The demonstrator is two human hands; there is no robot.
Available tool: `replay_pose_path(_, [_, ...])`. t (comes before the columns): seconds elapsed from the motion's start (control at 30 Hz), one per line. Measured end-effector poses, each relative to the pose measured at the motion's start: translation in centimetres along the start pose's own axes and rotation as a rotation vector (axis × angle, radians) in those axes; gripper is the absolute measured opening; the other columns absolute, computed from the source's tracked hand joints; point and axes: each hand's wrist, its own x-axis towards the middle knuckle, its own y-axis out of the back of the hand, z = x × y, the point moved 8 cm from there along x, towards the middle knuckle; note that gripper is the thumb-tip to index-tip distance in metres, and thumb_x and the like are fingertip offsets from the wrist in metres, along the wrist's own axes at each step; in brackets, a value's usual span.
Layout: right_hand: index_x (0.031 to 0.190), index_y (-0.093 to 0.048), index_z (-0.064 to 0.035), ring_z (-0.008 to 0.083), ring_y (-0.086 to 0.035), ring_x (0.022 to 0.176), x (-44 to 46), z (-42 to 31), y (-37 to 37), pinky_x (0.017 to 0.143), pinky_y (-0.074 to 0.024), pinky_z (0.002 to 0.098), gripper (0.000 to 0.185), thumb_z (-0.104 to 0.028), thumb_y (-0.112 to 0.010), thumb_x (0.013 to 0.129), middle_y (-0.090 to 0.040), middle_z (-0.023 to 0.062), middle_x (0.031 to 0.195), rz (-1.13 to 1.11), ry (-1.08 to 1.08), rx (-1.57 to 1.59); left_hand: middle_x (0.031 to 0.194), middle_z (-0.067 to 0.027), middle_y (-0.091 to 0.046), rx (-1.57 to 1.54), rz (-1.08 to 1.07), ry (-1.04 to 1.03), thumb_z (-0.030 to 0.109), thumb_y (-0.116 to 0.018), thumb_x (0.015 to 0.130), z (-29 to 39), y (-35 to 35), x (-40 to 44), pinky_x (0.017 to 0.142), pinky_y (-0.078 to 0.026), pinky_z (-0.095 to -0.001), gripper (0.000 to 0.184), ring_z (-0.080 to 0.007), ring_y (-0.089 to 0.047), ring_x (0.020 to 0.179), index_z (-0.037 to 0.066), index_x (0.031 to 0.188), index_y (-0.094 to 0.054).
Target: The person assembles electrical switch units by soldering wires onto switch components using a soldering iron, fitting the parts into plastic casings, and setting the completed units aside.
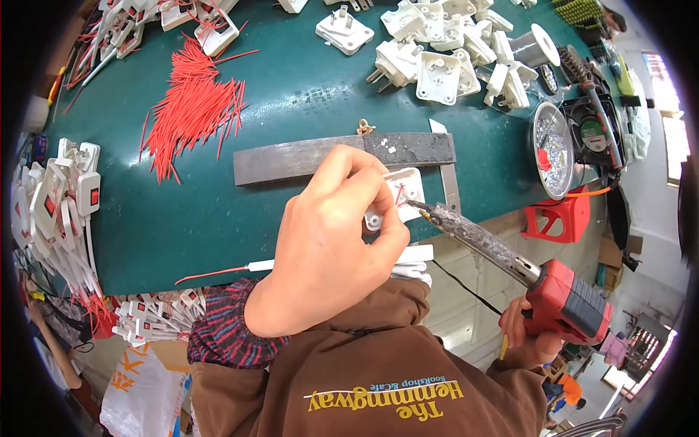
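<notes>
My left hand (331, 233) pinches a thin red wire (399, 195) between thumb and finger over an open white plug housing (411, 182), partly covered by the fingers. My right hand (535, 331) grips the red handle of a soldering iron (564, 302). Its dark tip lies at the red wire's end inside the housing; whether they touch I cannot tell. Below my left hand, a white cable (261, 266) with a red wire end runs along the table edge. Just beyond it lies a long flat metal bar (291, 162).
Loose red wires (193, 109) lie at upper left. White plug parts (439, 76) and a solder spool (535, 47) sit at the back right, above a metal bowl (540, 146). White switch units (54, 207) crowd the left edge. A red stool (561, 218) stands right.
</notes>
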Motion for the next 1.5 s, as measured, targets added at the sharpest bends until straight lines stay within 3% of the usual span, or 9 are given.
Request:
replay_pose_path(0.13, [0.1, -0.042, 0.0013, 0.0104, -0.054, 0.048, -0.3, -0.6, 0.3, 0.045, -0.0447, 0.0246, 0.071, -0.059, -0.069, 0.075, -0.056, 0.001, 0.058, 0.161, -0.119, -0.054, 0.093, -0.0083, -0.059, -0.027, -0.007, 0.028, -0.004, -0.064, 0.069, -0.1, 0.0, 0.0, 0.043, -0.038, -0.0203, 0.008, -0.0068, -0.05, 0.056, -0.002, 0.071, -0.057])
replay_pose_path(0.5, [0.068, -0.054, -0.0079, 0.0081, -0.046, 0.044, -1.8, -2.0, 0.9, 0.041, -0.0301, 0.0219, 0.053, -0.058, -0.072, 0.073, -0.051, -0.0024, 0.052, -0.085, 0.024, -0.387, 0.093, -0.0075, -0.058, -0.053, -0.017, 0.056, -0.004, -0.065, 0.068, -0.3, 0.2, 0.2, 0.042, -0.038, -0.019, 0.008, -0.0046, -0.049, 0.054, 0.0, 0.072, -0.06])
replay_pose_path(0.53, [0.059, -0.056, -0.0083, 0.0083, -0.047, 0.044, -1.8, -2.3, 0.9, 0.041, -0.0291, 0.0228, 0.056, -0.06, -0.07, 0.073, -0.053, -0.003, 0.053, 0.179, -0.018, -0.265, 0.093, -0.0073, -0.059, -0.051, -0.016, 0.048, -0.004, -0.065, 0.068, -0.2, 0.2, 0.2, 0.042, -0.038, -0.0191, 0.008, -0.0046, -0.05, 0.054, 0.0, 0.073, -0.061])
replay_pose_path(0.67, [0.059, -0.055, -0.0086, 0.0083, -0.048, 0.044, -1.0, -2.6, 0.7, 0.041, -0.0298, 0.0227, 0.058, -0.063, -0.07, 0.071, -0.053, -0.0033, 0.053, 0.272, -0.011, -0.359, 0.092, -0.007, -0.059, -0.037, -0.017, 0.025, -0.004, -0.066, 0.068, -0.1, 0.1, 0.3, 0.041, -0.038, -0.0193, 0.008, -0.0048, -0.05, 0.054, 0.0, 0.073, -0.061])
replay_pose_path(0.87, [0.063, -0.056, -0.0089, 0.0081, -0.048, 0.045, -0.6, -2.3, 0.5, 0.043, -0.031, 0.0219, 0.059, -0.066, -0.068, 0.07, -0.053, -0.0052, 0.054, 0.116, -0.122, -0.467, 0.091, -0.0074, -0.059, -0.037, -0.029, 0.026, -0.004, -0.066, 0.067, 0.0, 0.2, 0.3, 0.041, -0.038, -0.02, 0.008, -0.005, -0.05, 0.053, 0.0, 0.073, -0.061])
replay_pose_path(1.17, [0.061, -0.044, -0.0105, 0.0087, -0.046, 0.042, -2.3, -2.3, 1.6, 0.042, -0.0321, 0.0217, 0.059, -0.06, -0.075, 0.069, -0.049, -0.0045, 0.049, 0.354, -0.071, -0.291, 0.091, -0.0081, -0.059, -0.031, -0.03, 0.029, -0.005, -0.066, 0.067, 0.0, 0.2, 0.3, 0.041, -0.039, -0.0202, 0.009, -0.0063, -0.052, 0.053, 0.0, 0.073, -0.062])
replay_pose_path(1.23, [0.115, -0.052, 0.0048, 0.0092, -0.044, 0.042, -2.4, -2.5, 1.1, 0.043, -0.0353, 0.0245, 0.075, -0.062, -0.061, 0.081, -0.047, -0.0037, 0.05, 0.119, -0.038, -0.312, 0.091, -0.0081, -0.059, -0.028, -0.028, 0.036, -0.005, -0.066, 0.067, 0.0, 0.2, 0.3, 0.041, -0.039, -0.0201, 0.009, -0.0064, -0.052, 0.054, 0.0, 0.073, -0.062])
replay_pose_path(1.27, [0.128, -0.045, 0.0038, 0.009, -0.045, 0.044, -1.4, -2.2, 0.3, 0.045, -0.0363, 0.0247, 0.079, -0.059, -0.061, 0.083, -0.048, -0.0035, 0.053, 0.14, -0.02, -0.117, 0.091, -0.0082, -0.059, -0.027, -0.031, 0.042, -0.005, -0.066, 0.067, 0.0, 0.2, 0.4, 0.041, -0.04, -0.02, 0.009, -0.0066, -0.052, 0.054, 0.0, 0.073, -0.062])
replay_pose_path(1.5, [0.127, -0.043, 0.0023, 0.0109, -0.047, 0.045, 2.1, -0.9, -0.7, 0.046, -0.038, 0.0259, 0.078, -0.058, -0.063, 0.082, -0.049, -0.0024, 0.054, -0.278, 0.207, 0.067, 0.092, -0.0082, -0.059, 0.006, -0.044, 0.044, -0.006, -0.066, 0.065, 0.1, 0.0, 0.4, 0.043, -0.043, -0.0197, 0.011, -0.0084, -0.057, 0.061, 0.0, 0.074, -0.062])
